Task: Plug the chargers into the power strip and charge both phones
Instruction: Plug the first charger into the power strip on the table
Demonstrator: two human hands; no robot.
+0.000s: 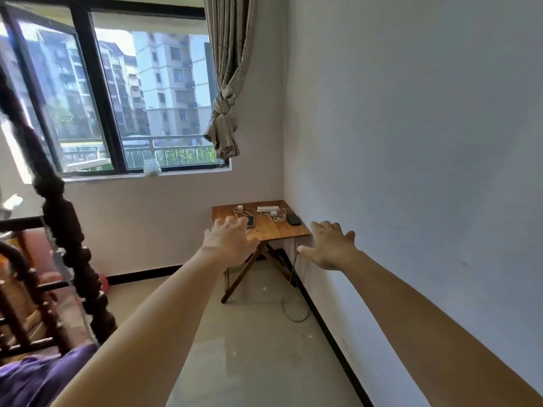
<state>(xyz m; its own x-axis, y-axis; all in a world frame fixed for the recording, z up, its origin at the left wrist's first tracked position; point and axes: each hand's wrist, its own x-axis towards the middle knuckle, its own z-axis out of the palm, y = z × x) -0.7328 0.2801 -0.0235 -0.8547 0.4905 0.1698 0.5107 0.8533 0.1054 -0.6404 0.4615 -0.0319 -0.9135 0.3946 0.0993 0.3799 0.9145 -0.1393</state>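
A small brown wooden folding table (273, 230) stands in the far corner of the room, against the white wall on the right and below the dark-framed window (117, 98); on its far edge lies a white rectangular power strip (268, 208), with a small white charger block (274, 213) just beside its near side and another white charger block (240, 207) well apart to the left; loose white cables (279, 216) are tangled between them; a dark phone (293, 219) lies flat near the right edge of the tabletop, and a second dark phone (250, 221) lies left of centre, partly hidden behind fingers; whether any plug sits in the strip is too small to tell; the left hand (230, 245) is stretched out in the air with fingers spread and empty, overlapping the table's near left side in the view; the right hand (330, 246) is likewise spread wide and empty, held to the right of the table before the wall; a thin cord (289, 304) hangs from the table and loops on the pale tiled floor (249, 348).
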